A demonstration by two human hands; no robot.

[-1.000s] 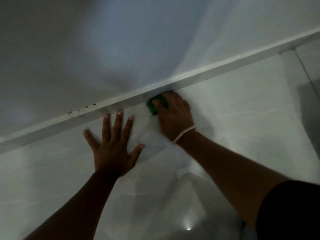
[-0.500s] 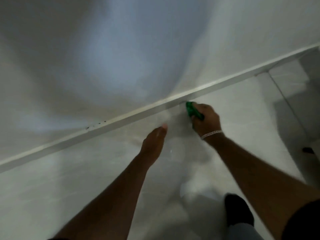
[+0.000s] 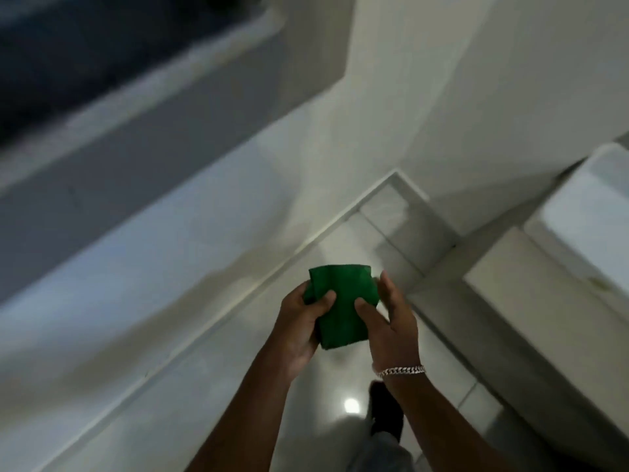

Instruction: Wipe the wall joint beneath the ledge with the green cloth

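The green cloth [image 3: 343, 306], folded into a rough rectangle, is held in the air in front of the person, clear of the wall and well apart from the wall joint [image 3: 238, 311] that runs diagonally from lower left up toward the corner. The left hand [image 3: 301, 327] grips the cloth's left edge: its thumb presses on the front face while the other fingers [image 3: 308, 291] curl behind the fabric, so it is pinching the cloth. The right hand [image 3: 388, 323] holds the right side, thumb laid on the front of the cloth and the remaining fingers extended along and behind its right edge, also pinching it. A silver chain bracelet [image 3: 401, 370] circles the right wrist.

Below the hands lies a glossy pale floor [image 3: 326, 386] with a small bright reflection of light [image 3: 351, 404]. A dark shoe [image 3: 383, 413] and a bit of light trouser leg [image 3: 381, 451] show near the bottom, partly hidden by the right forearm. To the left rises the pale wall [image 3: 136, 284], and above it a grey ledge [image 3: 102, 158] runs diagonally, with a dark blurred area beyond it at the top left. On the right stand pale step-like blocks [image 3: 544, 284], blurred by motion.
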